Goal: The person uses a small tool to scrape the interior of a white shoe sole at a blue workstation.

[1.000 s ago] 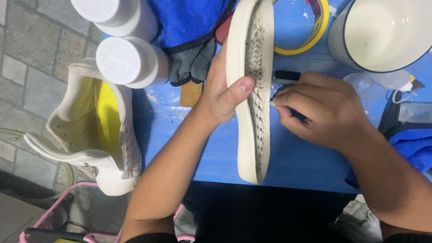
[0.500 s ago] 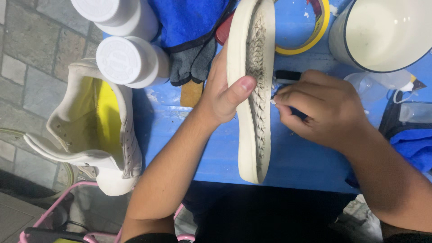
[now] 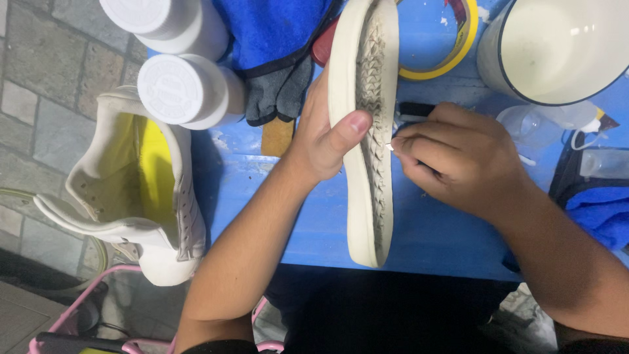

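My right hand (image 3: pixel 458 160) has crept a touch toward the toe end of the sole (image 3: pixel 367 131) — the small pale tip pinched in my fingers (image 3: pixel 409 145) now sits a little farther along the tread than a second ago. My left thumb (image 3: pixel 347 128) has barely shifted on the sole's edge.

A single head-worn camera looks almost straight down, close over the blue table (image 3: pixel 452 246), whose near edge crosses the lower frame. The left edge takes in stone floor beside the table, and both forearms enter from the bottom.
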